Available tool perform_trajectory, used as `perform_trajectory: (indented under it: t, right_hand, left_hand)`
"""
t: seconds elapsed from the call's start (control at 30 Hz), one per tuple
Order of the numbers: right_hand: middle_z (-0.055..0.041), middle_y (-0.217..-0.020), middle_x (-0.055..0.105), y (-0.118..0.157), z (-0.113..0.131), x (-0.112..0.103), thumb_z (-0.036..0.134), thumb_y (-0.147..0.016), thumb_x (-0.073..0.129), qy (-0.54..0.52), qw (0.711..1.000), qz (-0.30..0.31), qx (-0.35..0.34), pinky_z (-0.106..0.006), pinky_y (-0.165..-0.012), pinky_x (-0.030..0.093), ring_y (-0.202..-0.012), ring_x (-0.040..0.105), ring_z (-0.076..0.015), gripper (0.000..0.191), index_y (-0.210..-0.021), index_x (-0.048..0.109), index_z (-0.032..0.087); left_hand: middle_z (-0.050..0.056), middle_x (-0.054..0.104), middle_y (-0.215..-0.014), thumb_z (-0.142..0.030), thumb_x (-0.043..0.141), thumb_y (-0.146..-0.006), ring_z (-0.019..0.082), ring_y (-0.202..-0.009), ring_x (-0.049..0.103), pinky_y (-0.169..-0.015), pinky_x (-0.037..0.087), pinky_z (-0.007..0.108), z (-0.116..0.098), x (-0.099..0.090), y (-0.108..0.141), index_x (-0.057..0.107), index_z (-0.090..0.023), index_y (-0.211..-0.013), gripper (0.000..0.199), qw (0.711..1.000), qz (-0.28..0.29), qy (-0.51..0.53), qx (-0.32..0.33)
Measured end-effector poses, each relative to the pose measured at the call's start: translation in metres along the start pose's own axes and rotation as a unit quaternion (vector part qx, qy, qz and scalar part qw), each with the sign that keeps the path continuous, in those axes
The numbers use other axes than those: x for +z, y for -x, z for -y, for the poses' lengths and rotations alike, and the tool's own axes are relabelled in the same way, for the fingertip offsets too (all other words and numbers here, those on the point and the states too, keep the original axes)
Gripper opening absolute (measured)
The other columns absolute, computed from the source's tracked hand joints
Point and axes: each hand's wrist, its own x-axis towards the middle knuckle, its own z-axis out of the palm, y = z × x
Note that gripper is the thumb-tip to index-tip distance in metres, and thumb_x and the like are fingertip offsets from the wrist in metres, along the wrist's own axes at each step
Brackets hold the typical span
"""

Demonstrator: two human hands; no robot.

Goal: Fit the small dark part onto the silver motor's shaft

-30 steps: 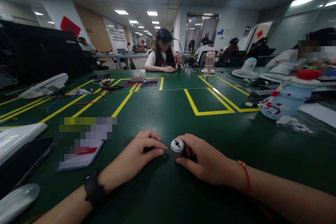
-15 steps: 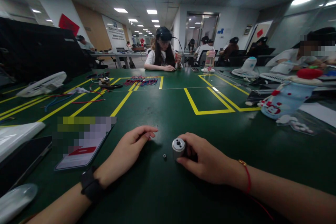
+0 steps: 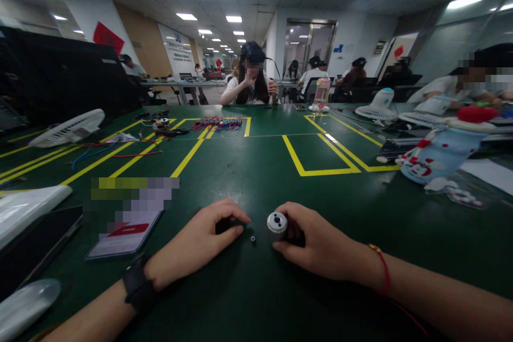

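Observation:
A silver metal cylinder (image 3: 276,231) stands upright on the green table, its round top face showing a dark centre and small holes. My right hand (image 3: 310,238) is closed around its right side, thumb in front and fingers behind. Just left of the cylinder lies a tiny metal ring-like piece (image 3: 253,239). My left hand (image 3: 210,227) hovers close to that piece on its left, thumb and forefinger apart with nothing between them. The small piece and the cylinder do not touch.
A phone (image 3: 132,230) lies to the left, near a white mouse (image 3: 30,307). Bundled wires (image 3: 218,124) and yellow tape are farther back. A blue cup (image 3: 443,152) stands at the right. Across the table sits a person (image 3: 250,77).
My left hand has moved right and slightly down, nearer the tiny metal piece, and its fingers have spread. My right hand keeps hold of the cylinder. The person opposite has raised a hand.

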Motion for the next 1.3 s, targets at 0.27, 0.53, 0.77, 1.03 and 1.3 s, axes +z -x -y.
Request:
perform_trajectory:
  t: [0.27,0.53,0.77,1.03,1.3]
  right_hand:
    - [-0.0021,-0.090,0.056,0.002,-0.002,-0.001,0.019,-0.078,0.065,-0.005,1.000,-0.002,-0.007,-0.027,-0.062,0.043,-0.073,0.052,-0.0143,0.028,-0.103,0.053,0.019]
    - [-0.0012,-0.091,0.055,0.002,0.000,0.000,0.018,-0.078,0.064,-0.001,1.000,-0.003,-0.016,-0.027,-0.064,0.043,-0.074,0.051,-0.0137,0.027,-0.103,0.053,0.019]
    - [-0.0016,-0.094,0.055,0.001,0.003,0.001,0.019,-0.079,0.064,0.003,1.000,0.006,-0.015,-0.027,-0.066,0.044,-0.076,0.052,-0.0141,0.028,-0.105,0.053,0.019]
    - [0.0002,-0.089,0.054,-0.001,-0.001,0.003,0.019,-0.079,0.064,0.006,1.000,0.000,-0.028,-0.026,-0.062,0.041,-0.072,0.049,-0.0131,0.026,-0.102,0.052,0.020]
    - [-0.0006,-0.090,0.053,-0.001,-0.001,0.004,0.018,-0.079,0.064,0.019,0.999,-0.005,-0.046,-0.027,-0.064,0.041,-0.073,0.048,-0.0139,0.028,-0.104,0.052,0.019]
  left_hand:
    - [0.002,0.060,-0.107,-0.016,0.053,-0.086,0.019,-0.101,0.055,-0.092,0.043,0.036,0.002,-0.001,0.000,0.063,-0.024,-0.096,0.016,0.998,0.042,-0.021,0.049]
    - [0.002,0.058,-0.108,-0.028,0.065,-0.082,0.023,-0.104,0.052,-0.091,0.042,0.038,-0.004,0.009,0.002,0.065,-0.026,-0.095,0.014,0.997,0.018,-0.055,0.042]
    - [0.002,0.060,-0.102,-0.026,0.059,-0.088,0.019,-0.096,0.057,-0.086,0.045,0.033,-0.015,0.012,0.000,0.068,-0.025,-0.093,0.011,0.998,-0.038,0.026,0.049]
    - [-0.001,0.056,-0.101,-0.018,0.057,-0.089,0.016,-0.096,0.055,-0.084,0.045,0.030,-0.034,0.016,-0.007,0.069,-0.032,-0.100,0.021,0.986,-0.137,0.016,0.089]
    - [-0.001,0.055,-0.101,-0.014,0.056,-0.089,0.016,-0.094,0.055,-0.082,0.044,0.029,-0.039,0.016,-0.011,0.069,-0.032,-0.100,0.025,0.989,-0.104,-0.038,0.099]
